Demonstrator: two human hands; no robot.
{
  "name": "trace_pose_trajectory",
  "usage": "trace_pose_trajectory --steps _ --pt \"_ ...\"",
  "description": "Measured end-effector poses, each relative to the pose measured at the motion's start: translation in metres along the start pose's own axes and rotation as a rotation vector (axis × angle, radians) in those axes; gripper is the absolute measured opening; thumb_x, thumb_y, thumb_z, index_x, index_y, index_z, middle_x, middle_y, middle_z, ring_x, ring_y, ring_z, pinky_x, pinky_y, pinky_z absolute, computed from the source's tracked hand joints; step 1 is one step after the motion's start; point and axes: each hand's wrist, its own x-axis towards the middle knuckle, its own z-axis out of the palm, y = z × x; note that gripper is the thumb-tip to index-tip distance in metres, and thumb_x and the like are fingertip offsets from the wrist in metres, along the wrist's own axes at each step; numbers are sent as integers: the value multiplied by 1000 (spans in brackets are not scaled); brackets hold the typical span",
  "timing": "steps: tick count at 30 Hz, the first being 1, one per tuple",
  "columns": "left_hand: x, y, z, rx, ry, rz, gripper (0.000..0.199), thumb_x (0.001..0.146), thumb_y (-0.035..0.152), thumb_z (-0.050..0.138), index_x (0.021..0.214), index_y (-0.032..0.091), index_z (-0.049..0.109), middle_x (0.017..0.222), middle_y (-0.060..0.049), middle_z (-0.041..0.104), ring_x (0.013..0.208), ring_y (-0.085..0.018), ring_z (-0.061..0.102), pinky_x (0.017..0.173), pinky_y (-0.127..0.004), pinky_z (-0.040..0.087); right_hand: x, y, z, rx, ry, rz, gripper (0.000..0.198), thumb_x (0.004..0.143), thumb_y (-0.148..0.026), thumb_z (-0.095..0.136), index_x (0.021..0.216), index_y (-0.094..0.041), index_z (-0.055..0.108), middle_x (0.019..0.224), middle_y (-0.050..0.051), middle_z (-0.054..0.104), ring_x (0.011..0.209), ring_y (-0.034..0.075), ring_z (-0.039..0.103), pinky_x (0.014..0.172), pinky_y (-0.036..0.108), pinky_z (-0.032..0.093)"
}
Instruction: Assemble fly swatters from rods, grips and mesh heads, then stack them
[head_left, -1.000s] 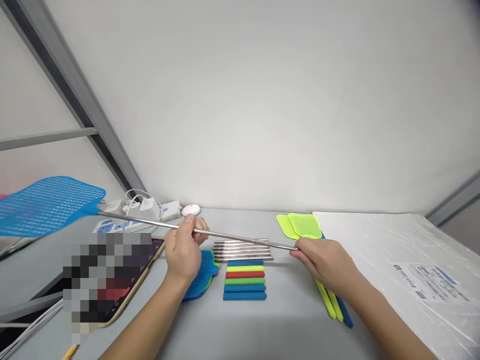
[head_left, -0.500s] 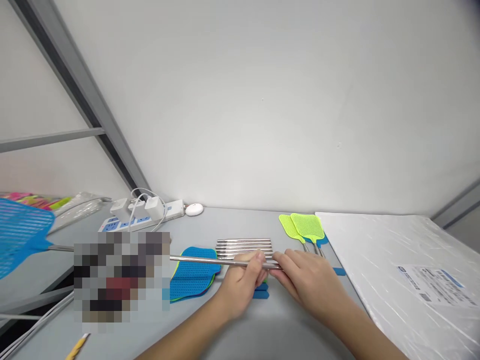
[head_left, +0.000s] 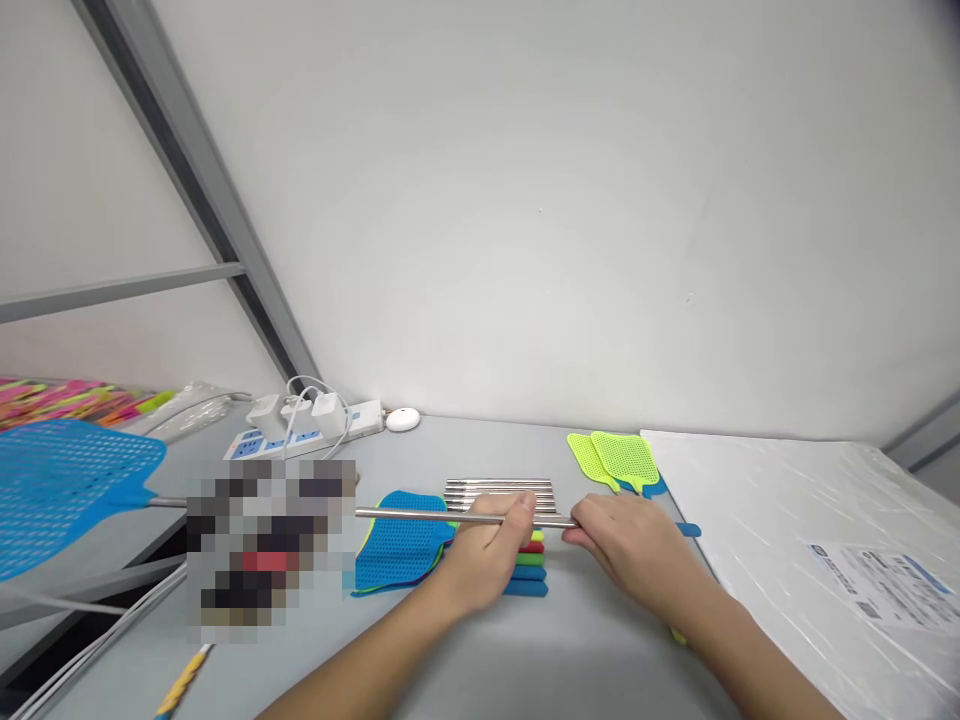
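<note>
A long fly swatter with a blue mesh head and a thin metal rod lies level across the view, held in both hands above the table. My left hand is closed around the rod, thumb on top. Further right, my right hand grips the same swatter near its handle, whose blue end sticks out past the knuckles. Beneath and beside my left hand rests a stack of swatters, blue on top, with red, green, yellow and blue handles. Several metal rods lie just behind the hands.
Two yellow-green swatters lie over a blue one at the back. A plastic-wrapped white sheet covers the right side. A power strip with chargers and a white oval device stand against the wall. A pixelated patch hides part of the left.
The view has turned slightly left, so things appear shifted right. My hands are a little farther apart along the rod, and more of the coloured handles shows below.
</note>
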Motion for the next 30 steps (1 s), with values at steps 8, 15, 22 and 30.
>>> trace_pose_trajectory --steps 8,15,22,30 --pt "3 2 -11 -50 86 -7 47 96 46 30 56 21 30 55 3 30 54 -13 30 55 -27 26 -9 23 1 -41 -35 25 32 101 -34 34 74 -21 45 63 -3 54 54 14 47 53 27 23" --pt "-3 21 -4 -204 160 -29 46 95 49 34 60 20 34 57 3 34 56 -12 33 55 -26 29 -7 17 -34 -130 5 -4 32 100 -33 35 71 -22 43 61 -3 50 52 14 43 52 27 23" --pt "-6 35 30 -513 271 -183 44 90 54 45 63 21 33 55 6 26 52 -10 28 52 -24 29 -7 -28 -56 -135 51 115 27 101 -33 35 82 -21 50 67 -1 54 56 15 49 52 29 23" --pt "-21 48 35 -429 342 -161 49 90 59 40 59 21 34 55 5 31 53 -11 31 51 -24 30 -27 -38 -49 -133 99 113 29 101 -33 36 77 -22 48 60 -3 52 50 12 45 50 28 20"
